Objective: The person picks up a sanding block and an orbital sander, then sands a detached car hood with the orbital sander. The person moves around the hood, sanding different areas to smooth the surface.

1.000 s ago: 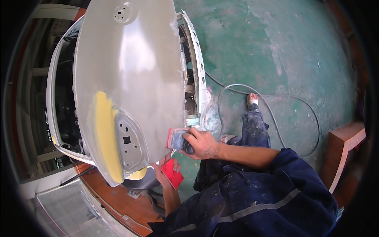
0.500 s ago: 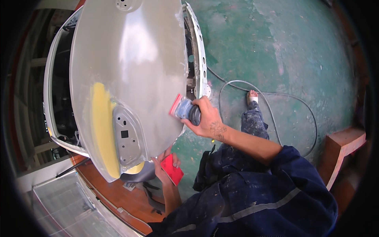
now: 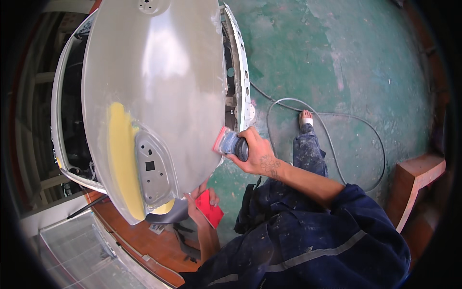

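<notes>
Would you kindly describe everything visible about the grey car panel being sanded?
The grey car panel is a large, curved, dull metal-looking sheet, sanded matte with pale sheen. A yellow filler strip runs down its lower left beside a recessed grey plate with a small square hole. The sander, held in the right hand, presses against its right edge; the left hand, with red sandpaper, sits under its lower edge.

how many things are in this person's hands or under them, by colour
red: 2, the pad of the sander in the right hand and the red sheet in the left hand
grey: 1, the car panel
yellow: 1, the filler patch
total: 4
</notes>
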`<act>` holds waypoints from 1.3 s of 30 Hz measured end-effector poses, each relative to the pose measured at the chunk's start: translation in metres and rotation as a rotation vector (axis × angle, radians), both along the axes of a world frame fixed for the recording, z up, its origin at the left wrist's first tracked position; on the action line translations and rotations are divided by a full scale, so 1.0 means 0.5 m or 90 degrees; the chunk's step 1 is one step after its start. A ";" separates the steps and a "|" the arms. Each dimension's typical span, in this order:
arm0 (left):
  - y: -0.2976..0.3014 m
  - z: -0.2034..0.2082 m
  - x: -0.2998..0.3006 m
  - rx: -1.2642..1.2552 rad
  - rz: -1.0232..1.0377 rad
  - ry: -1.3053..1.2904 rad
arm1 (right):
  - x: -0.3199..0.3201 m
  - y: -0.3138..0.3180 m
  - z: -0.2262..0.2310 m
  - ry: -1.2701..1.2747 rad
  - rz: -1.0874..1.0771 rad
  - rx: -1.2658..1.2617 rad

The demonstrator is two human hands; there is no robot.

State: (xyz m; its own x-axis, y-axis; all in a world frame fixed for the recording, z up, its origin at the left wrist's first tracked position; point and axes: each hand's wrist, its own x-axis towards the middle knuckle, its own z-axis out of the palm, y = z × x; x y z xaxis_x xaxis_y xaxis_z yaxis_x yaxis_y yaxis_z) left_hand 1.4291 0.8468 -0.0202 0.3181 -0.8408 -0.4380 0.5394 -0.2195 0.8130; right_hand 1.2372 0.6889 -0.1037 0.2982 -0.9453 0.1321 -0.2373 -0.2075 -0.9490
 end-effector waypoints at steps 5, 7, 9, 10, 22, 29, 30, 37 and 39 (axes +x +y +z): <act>0.001 -0.001 -0.004 -0.013 0.007 -0.003 | 0.007 -0.024 -0.005 -0.003 -0.022 0.000; -0.006 0.002 -0.009 -0.012 0.011 -0.010 | 0.009 -0.059 -0.004 -0.019 -0.075 0.003; -0.005 0.003 -0.010 -0.008 0.019 -0.011 | 0.020 -0.101 -0.003 -0.045 -0.143 -0.010; -0.004 0.000 -0.009 -0.007 0.022 -0.006 | 0.027 -0.122 0.001 -0.052 -0.179 0.005; -0.008 -0.003 -0.016 -0.002 0.067 0.010 | 0.071 -0.116 0.052 -0.136 -0.288 0.165; -0.010 -0.001 -0.017 -0.012 0.077 0.031 | 0.073 -0.082 0.056 -0.108 -0.268 0.102; -0.011 0.000 -0.017 -0.012 0.079 0.033 | 0.072 -0.085 0.052 -0.109 -0.270 0.097; -0.014 0.000 -0.020 -0.018 0.074 0.020 | 0.068 -0.117 0.047 -0.128 -0.306 0.182; -0.016 0.003 -0.019 -0.011 0.080 0.019 | 0.069 -0.095 0.037 -0.112 -0.285 0.111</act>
State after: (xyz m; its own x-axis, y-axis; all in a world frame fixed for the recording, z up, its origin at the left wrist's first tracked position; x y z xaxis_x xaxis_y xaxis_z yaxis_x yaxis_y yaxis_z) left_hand 1.4197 0.8389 -0.0186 0.4086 -0.8026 -0.4347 0.5853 -0.1351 0.7995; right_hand 1.2716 0.6414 -0.0854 -0.1535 -0.9878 -0.0264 -0.1002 0.0422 -0.9941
